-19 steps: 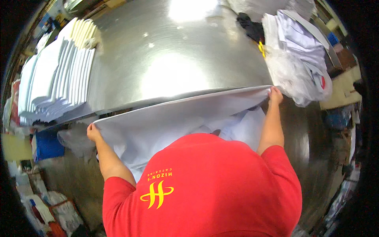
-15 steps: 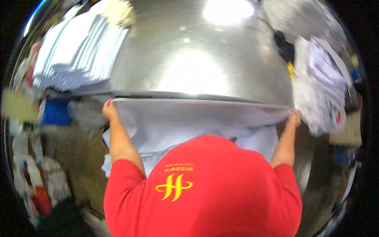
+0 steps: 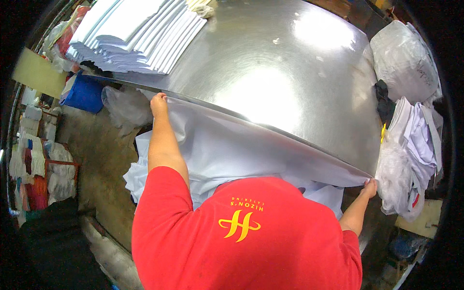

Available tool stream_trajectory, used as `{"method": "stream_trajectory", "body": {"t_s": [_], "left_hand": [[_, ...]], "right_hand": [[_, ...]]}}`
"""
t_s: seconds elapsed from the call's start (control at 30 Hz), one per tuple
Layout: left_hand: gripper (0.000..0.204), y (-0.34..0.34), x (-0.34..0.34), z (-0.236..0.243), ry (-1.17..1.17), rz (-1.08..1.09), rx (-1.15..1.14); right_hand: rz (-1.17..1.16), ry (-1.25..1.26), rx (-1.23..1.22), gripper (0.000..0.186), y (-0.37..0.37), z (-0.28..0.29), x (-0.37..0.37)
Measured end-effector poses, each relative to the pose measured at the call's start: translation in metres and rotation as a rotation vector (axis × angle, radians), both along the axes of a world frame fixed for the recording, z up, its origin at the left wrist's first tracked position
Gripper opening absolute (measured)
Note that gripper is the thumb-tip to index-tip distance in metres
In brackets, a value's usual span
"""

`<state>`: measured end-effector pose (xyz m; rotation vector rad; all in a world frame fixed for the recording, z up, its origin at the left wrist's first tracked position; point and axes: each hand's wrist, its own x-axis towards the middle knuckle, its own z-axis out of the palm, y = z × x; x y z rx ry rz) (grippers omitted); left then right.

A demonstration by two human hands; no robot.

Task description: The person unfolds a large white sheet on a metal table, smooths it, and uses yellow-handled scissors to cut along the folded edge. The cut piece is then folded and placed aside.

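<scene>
A large white cloth [image 3: 232, 145] is stretched between my two hands along the near edge of the metal table [image 3: 232, 53]. My left hand [image 3: 159, 104] is closed on its upper left corner, at the table edge. My right hand [image 3: 369, 187] pinches the other end of the same edge, lower in the picture, beside a clear plastic bag [image 3: 392, 181]. From this taut edge the cloth hangs in front of me, with bunched white folds below. My body in a red shirt hides its lower middle.
A tall stack of folded white cloths [image 3: 140, 41] sits at the table's far left. At the right are a big plastic-wrapped bundle [image 3: 403, 60], a black cloth [image 3: 384, 101] and pale folded fabric [image 3: 418, 128]. A blue bin [image 3: 84, 94] stands left, near shelves of linens [image 3: 36, 157].
The view has tilted, so the table edge now slopes down to the right. Both hands still hold the cloth stretched; the left appears higher and the right lower in the picture.
</scene>
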<state>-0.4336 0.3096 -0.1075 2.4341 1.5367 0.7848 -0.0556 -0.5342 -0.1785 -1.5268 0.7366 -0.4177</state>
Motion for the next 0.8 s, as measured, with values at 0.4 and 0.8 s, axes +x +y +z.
{"method": "stream_trajectory", "body": {"t_s": [0.4,0.8], "left_hand": [[0.013,0.017,0.014,-0.002,0.176,-0.065,0.058],[0.016,-0.026,0.038,0.021,0.115,-0.023,0.13]], "right_hand": [[-0.033,-0.006,0.002,0.023,-0.001,-0.003,0.0],[-0.131,0.058,-0.599,0.027,0.056,0.049,-0.022]]}}
